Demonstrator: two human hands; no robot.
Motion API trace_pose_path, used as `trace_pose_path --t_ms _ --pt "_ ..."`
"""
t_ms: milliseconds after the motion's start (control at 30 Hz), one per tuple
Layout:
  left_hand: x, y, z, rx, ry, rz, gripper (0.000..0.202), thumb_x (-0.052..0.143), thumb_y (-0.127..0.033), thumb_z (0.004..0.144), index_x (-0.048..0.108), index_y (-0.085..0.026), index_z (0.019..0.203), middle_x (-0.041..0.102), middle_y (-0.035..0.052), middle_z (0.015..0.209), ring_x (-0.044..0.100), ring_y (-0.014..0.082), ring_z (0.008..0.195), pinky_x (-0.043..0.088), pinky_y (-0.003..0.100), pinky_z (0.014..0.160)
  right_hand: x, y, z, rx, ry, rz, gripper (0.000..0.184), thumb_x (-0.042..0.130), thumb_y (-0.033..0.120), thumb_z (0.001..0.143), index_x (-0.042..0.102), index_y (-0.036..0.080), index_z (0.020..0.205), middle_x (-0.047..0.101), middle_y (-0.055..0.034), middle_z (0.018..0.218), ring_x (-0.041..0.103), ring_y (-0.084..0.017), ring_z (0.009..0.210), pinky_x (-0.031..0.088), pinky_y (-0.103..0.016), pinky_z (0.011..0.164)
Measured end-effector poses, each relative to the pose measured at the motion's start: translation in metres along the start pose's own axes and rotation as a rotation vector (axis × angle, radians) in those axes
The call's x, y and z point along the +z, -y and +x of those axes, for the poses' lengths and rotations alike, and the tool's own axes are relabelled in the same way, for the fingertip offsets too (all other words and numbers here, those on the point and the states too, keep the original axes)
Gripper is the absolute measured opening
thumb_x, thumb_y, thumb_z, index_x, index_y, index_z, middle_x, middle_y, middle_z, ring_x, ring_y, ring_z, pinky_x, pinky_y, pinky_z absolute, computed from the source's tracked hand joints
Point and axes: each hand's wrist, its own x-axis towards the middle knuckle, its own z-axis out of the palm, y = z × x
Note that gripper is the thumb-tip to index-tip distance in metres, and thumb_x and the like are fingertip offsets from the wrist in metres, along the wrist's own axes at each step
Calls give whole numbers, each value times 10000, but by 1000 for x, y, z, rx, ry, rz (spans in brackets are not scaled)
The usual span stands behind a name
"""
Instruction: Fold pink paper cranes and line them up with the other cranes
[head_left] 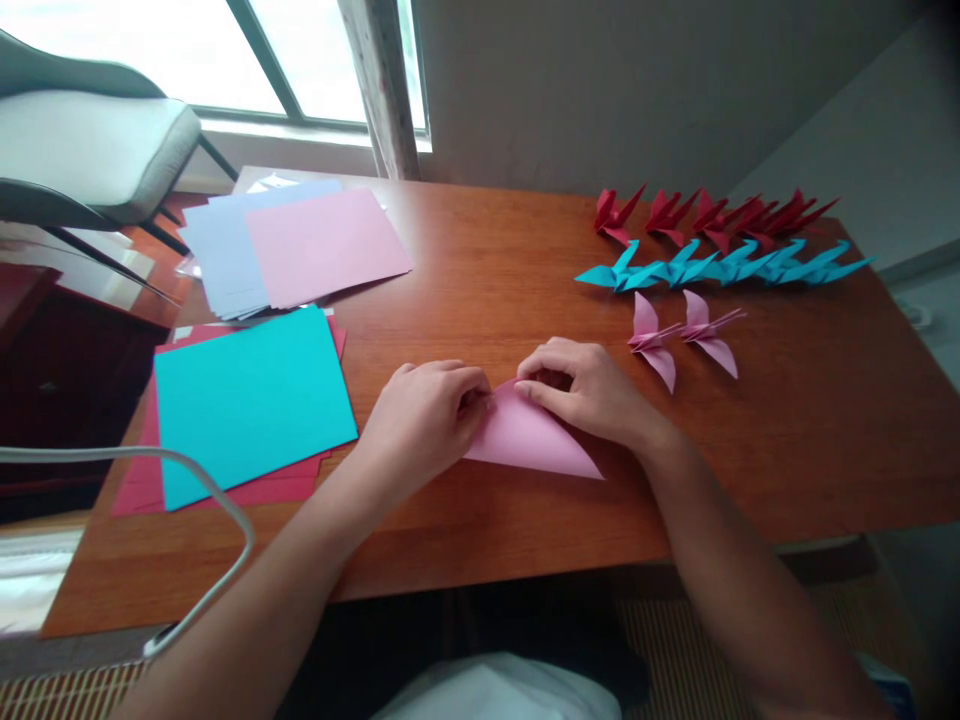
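Note:
A sheet of pink origami paper (529, 440) is bent over on itself near the front of the wooden table, its near edge roughly level and a pointed corner at the right. My left hand (439, 405) pinches its upper left part between thumb and fingers. At the top of the curve my right hand (574, 385) pinches the far edge. The fold still bulges softly between the hands. My left fingers hide the paper's left end. Two pink paper cranes (652, 342) rest just beyond my right hand.
Blue paper cranes (682, 268) and red paper cranes (660, 215) stand in rows at the back right. On the left lie turquoise paper (255, 405) over red sheets, and pink paper (330, 245) over pale blue sheets. A white cable (225, 500) crosses the left front. A chair (97, 150) stands beyond.

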Motion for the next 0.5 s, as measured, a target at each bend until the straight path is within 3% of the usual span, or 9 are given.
trace_pose_path --t_ms 267,500 --pt "1 -11 3 -47 9 255 284 466 -285 978 700 -215 832 737 44 884 687 248 875 292 367 696 4 -5 4 -59 -16 -107 73 720 169 902 710 211 843 727 -19 861 602 -190 876 466 -342 824" --pt "-2 -21 9 -60 47 400 273 474 -240 941 703 -212 795 739 69 822 709 279 837 316 412 718 5 -6 5 -68 20 -145 76 706 187 919 700 206 845 721 -27 872 596 -204 888 468 -361 838"
